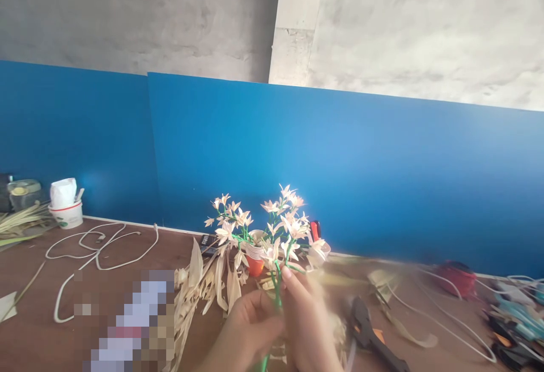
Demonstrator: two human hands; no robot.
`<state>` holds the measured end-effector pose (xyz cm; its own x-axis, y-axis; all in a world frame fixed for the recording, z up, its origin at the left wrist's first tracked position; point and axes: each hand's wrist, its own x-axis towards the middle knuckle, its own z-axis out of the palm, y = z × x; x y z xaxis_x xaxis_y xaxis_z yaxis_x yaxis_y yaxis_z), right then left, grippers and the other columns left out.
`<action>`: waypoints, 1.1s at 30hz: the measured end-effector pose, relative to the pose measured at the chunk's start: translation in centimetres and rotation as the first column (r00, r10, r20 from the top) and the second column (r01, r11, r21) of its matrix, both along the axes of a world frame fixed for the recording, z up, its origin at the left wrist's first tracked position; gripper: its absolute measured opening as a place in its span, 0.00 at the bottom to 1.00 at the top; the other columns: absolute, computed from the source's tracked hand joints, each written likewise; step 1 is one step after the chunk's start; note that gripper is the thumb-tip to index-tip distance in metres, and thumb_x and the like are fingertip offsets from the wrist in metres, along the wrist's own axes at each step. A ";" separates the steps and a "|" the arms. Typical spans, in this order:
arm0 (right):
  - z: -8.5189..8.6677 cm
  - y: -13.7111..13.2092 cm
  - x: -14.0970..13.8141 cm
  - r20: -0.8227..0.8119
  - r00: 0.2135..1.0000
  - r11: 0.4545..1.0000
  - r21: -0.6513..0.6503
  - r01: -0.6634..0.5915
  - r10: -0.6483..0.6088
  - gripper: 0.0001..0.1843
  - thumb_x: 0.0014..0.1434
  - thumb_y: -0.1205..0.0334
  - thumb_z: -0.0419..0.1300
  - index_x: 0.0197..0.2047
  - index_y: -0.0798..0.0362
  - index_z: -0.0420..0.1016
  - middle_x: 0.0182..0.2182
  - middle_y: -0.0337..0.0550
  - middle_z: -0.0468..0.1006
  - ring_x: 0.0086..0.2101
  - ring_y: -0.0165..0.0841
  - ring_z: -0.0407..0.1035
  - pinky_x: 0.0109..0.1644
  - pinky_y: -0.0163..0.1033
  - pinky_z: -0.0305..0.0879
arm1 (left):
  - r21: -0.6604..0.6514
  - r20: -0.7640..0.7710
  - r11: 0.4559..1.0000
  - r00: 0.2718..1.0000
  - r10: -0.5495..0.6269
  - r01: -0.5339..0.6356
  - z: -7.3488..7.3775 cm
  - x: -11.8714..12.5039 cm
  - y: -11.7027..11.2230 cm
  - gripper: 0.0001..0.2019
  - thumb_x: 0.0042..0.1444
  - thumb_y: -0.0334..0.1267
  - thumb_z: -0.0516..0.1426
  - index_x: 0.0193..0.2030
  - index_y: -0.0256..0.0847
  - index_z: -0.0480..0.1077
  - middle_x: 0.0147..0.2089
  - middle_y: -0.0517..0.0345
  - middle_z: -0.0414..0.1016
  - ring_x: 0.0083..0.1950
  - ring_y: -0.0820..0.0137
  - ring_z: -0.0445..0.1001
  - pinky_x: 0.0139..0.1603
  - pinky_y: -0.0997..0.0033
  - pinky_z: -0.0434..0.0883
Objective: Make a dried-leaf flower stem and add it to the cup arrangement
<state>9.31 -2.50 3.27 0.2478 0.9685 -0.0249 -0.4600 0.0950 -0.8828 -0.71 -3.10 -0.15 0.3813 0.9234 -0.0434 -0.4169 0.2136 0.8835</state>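
Observation:
Above the front of the table, both my hands are closed around the green-wrapped stem of an artificial flower spray [293,224] with pale, husk-like petals. My left hand [253,326] grips low on the stem, which runs out below it. Just to its right, my right hand [304,315] pinches the stem near a fork, thumb uppermost. A second cluster of pale flowers [232,224] on green stalks shows to the left; I cannot tell whether it joins the held stem. Behind the flowers stands an orange and white cup [255,264], partly hidden.
Dried husks [199,287] lie left of my hands. A black glue gun [369,326] lies to the right. White cable [96,256] loops over the brown table at left, near a white tub [67,213]. A blue partition [340,173] runs along the back.

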 end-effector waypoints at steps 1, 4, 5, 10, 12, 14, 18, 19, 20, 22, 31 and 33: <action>0.0 0.0 0.0 0.005 1.000 1.000 0.008 -0.002 0.002 0.16 0.40 0.51 0.71 0.21 0.54 0.73 0.18 0.35 0.66 0.22 0.28 0.57 0.23 0.33 0.53 | 0.015 -0.018 0.999 0.999 0.032 -0.032 0.0 0.0 0.0 0.23 0.36 0.51 0.69 0.23 0.38 0.63 0.20 0.64 0.70 0.14 0.85 0.51 0.16 0.79 0.44; -0.1 0.1 0.0 -0.002 1.000 0.999 0.032 -0.026 0.026 0.16 0.40 0.50 0.71 0.22 0.54 0.74 0.19 0.36 0.67 0.23 0.28 0.59 0.24 0.33 0.54 | 0.031 -0.037 0.996 0.995 0.089 -0.087 0.5 -0.1 -0.2 0.21 0.36 0.48 0.70 0.22 0.37 0.65 0.20 0.65 0.68 0.15 0.84 0.52 0.17 0.79 0.47; -0.2 0.2 0.0 -0.009 0.999 0.999 0.034 -0.041 0.042 0.17 0.41 0.50 0.71 0.23 0.54 0.74 0.20 0.36 0.68 0.23 0.28 0.59 0.24 0.33 0.54 | 0.027 -0.018 0.997 0.997 0.073 -0.072 0.7 -0.2 -0.3 0.20 0.37 0.48 0.70 0.23 0.37 0.66 0.20 0.65 0.69 0.15 0.84 0.52 0.17 0.79 0.48; -0.9 0.4 0.3 -0.093 0.965 0.969 0.040 -0.244 0.247 0.17 0.47 0.50 0.68 0.24 0.54 0.71 0.18 0.32 0.63 0.18 0.24 0.53 0.19 0.30 0.46 | -0.021 0.134 0.997 0.988 -0.072 0.076 1.6 -0.9 -0.3 0.19 0.42 0.52 0.66 0.31 0.36 0.76 0.27 0.57 0.74 0.15 0.84 0.56 0.16 0.79 0.46; -1.0 0.4 0.4 -0.120 0.943 0.951 0.037 -0.308 0.310 0.16 0.48 0.50 0.67 0.25 0.53 0.70 0.19 0.31 0.61 0.16 0.22 0.51 0.17 0.30 0.43 | -0.043 0.132 0.995 0.987 -0.089 0.095 1.5 -1.0 -0.2 0.17 0.43 0.51 0.66 0.30 0.36 0.77 0.28 0.55 0.75 0.15 0.84 0.56 0.16 0.78 0.45; -0.9 0.2 0.3 -0.128 0.937 0.946 0.016 -0.324 0.324 0.16 0.48 0.50 0.67 0.26 0.54 0.70 0.18 0.31 0.62 0.15 0.21 0.50 0.15 0.30 0.40 | -0.046 0.114 0.993 0.988 -0.101 0.106 1.3 -1.1 -0.1 0.16 0.42 0.49 0.67 0.29 0.36 0.77 0.27 0.55 0.75 0.14 0.85 0.54 0.17 0.78 0.43; -0.7 0.2 0.2 -0.113 0.956 0.961 -0.007 -0.275 0.272 0.18 0.44 0.50 0.69 0.25 0.55 0.71 0.16 0.31 0.61 0.15 0.22 0.51 0.15 0.29 0.41 | -0.029 0.078 0.994 0.991 -0.106 0.109 1.2 -0.9 0.0 0.19 0.37 0.50 0.68 0.23 0.34 0.72 0.23 0.57 0.74 0.14 0.86 0.50 0.17 0.77 0.40; -0.7 0.2 0.2 -0.104 0.964 0.970 -0.005 -0.245 0.243 0.17 0.44 0.50 0.70 0.24 0.55 0.71 0.16 0.31 0.61 0.15 0.22 0.51 0.15 0.29 0.43 | -0.029 0.068 0.995 0.993 -0.096 0.098 1.2 -0.9 0.0 0.20 0.36 0.50 0.69 0.22 0.35 0.70 0.23 0.58 0.73 0.14 0.85 0.50 0.17 0.77 0.41; -0.7 0.2 0.2 -0.093 0.973 0.978 -0.002 -0.210 0.209 0.17 0.43 0.51 0.70 0.24 0.55 0.72 0.16 0.31 0.62 0.16 0.23 0.52 0.16 0.30 0.44 | -0.030 0.058 0.996 0.995 -0.080 0.082 1.3 -0.8 0.0 0.21 0.34 0.51 0.70 0.21 0.35 0.69 0.22 0.59 0.73 0.14 0.85 0.51 0.17 0.77 0.41; -0.8 0.2 0.1 -0.059 0.987 0.989 0.007 -0.146 0.146 0.16 0.42 0.51 0.71 0.25 0.54 0.73 0.16 0.33 0.64 0.18 0.25 0.55 0.18 0.31 0.48 | -0.024 0.038 0.998 0.998 -0.049 0.050 1.5 -0.7 0.0 0.23 0.32 0.51 0.70 0.19 0.37 0.65 0.19 0.62 0.69 0.14 0.84 0.51 0.17 0.77 0.44; -0.3 -0.1 -0.3 0.006 0.997 0.997 0.044 -0.071 0.071 0.16 0.39 0.51 0.72 0.27 0.54 0.78 0.19 0.36 0.70 0.26 0.32 0.64 0.28 0.33 0.58 | 0.061 -0.060 0.992 0.991 0.116 -0.113 1.4 -0.1 -0.4 0.23 0.33 0.51 0.70 0.18 0.38 0.64 0.15 0.67 0.61 0.17 0.81 0.54 0.20 0.78 0.50; -0.3 0.0 -0.2 -0.004 0.997 0.996 0.046 -0.076 0.077 0.16 0.39 0.51 0.72 0.26 0.54 0.78 0.21 0.37 0.72 0.27 0.32 0.64 0.30 0.34 0.60 | 0.046 -0.065 0.991 0.990 0.126 -0.124 1.9 -0.3 -0.4 0.21 0.34 0.48 0.70 0.19 0.37 0.64 0.16 0.67 0.63 0.18 0.80 0.55 0.20 0.79 0.51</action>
